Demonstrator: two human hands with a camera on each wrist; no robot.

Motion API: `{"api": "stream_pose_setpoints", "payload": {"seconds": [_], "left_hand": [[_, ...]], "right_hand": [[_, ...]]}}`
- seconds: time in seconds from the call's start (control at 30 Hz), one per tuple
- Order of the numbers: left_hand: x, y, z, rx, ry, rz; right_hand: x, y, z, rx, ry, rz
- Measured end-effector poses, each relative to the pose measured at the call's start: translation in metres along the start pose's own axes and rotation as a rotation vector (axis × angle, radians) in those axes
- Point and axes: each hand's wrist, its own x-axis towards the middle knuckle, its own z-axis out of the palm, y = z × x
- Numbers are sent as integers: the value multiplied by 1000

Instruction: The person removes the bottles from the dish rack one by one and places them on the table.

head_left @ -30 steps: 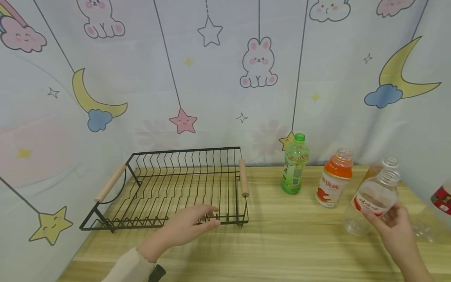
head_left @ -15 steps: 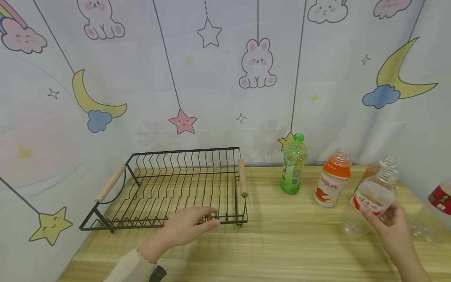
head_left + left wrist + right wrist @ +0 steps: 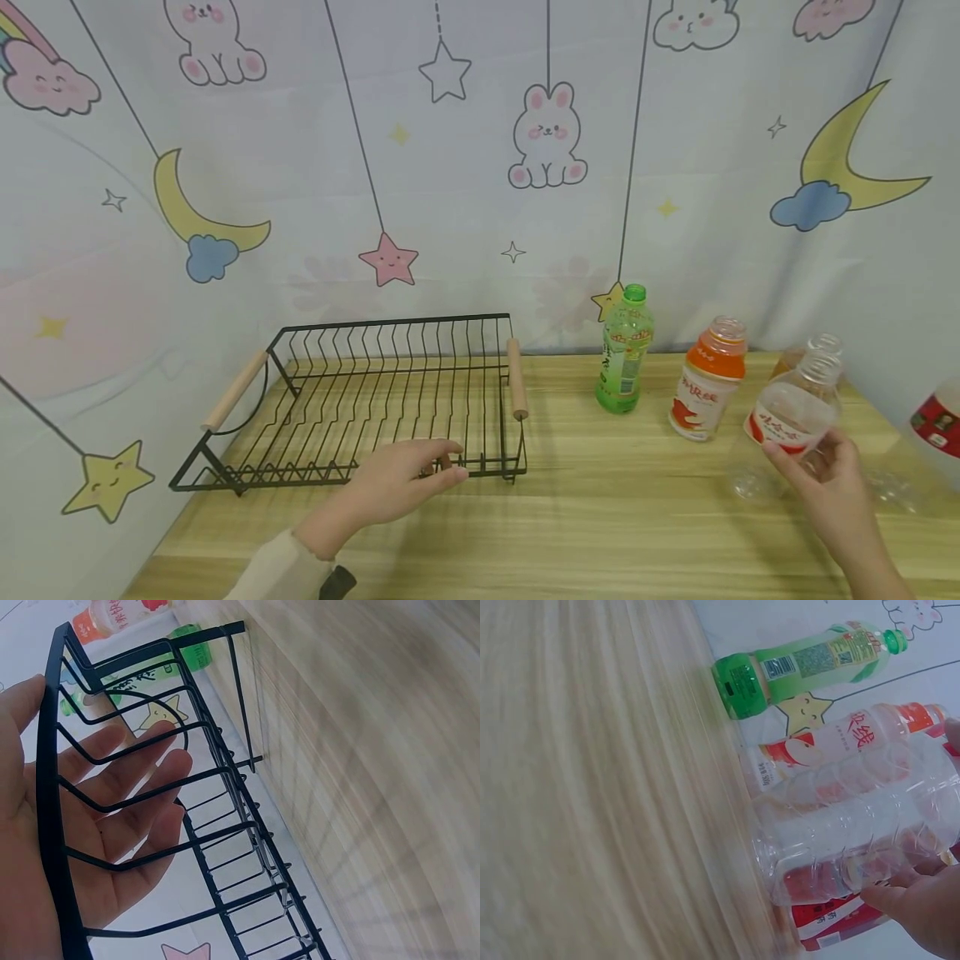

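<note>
My right hand [image 3: 834,496] grips a clear plastic bottle [image 3: 783,429] with a white and red label, fingers round its side. The bottle stands upright without a cap. In the right wrist view its ribbed lower body [image 3: 840,817] shows, with the fingers partly hidden behind it. My left hand [image 3: 397,482] is at the front right part of a black wire dish rack [image 3: 397,322]. Its fingers are loosely bent with nothing between them and the thumb. In the left wrist view the fingers [image 3: 131,769] show through the rack's wires.
Left of the held bottle stand an orange-topped bottle [image 3: 708,383] and a green bottle [image 3: 624,354]. A brownish clear bottle [image 3: 791,360] is partly hidden behind the held one. A red-labelled bottle [image 3: 941,425] lies at the right edge. The rack has wooden handles [image 3: 517,379].
The right hand and the clear bottle in it shift slightly to the left. The left hand keeps its place by the rack.
</note>
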Motion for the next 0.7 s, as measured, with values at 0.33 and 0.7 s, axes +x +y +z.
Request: {"api": "stream_pose_setpoints", "payload": {"seconds": [0.33,0.7], "left_hand": [[1,-1,1,-6,-14,-2],[9,3,-10,-129,-98,-33]], "right_hand": [[2,-3,-5,13,1,-82],[-2,-72,-23,-104,278,-222]]}}
